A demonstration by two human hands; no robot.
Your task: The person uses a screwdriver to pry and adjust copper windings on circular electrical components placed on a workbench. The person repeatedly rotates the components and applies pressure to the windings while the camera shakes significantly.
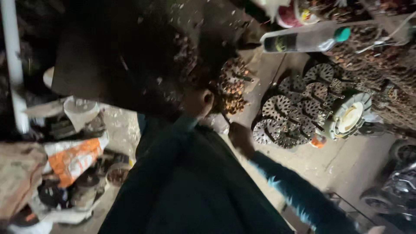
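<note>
The right hand is closing into a fist just beside the perforated metal discs; its hold is unclear — the left hand too; reaching slowly would be wiser in this gloom.

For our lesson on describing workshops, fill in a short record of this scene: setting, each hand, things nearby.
setting: dim, cluttered workshop floor, camera tilted
left hand: by a rusty motor core; grip unclear
right hand: fist near perforated discs, teal sleeve
nearby: round white fan housing, clear bottle with green cap, orange-white sack
</note>
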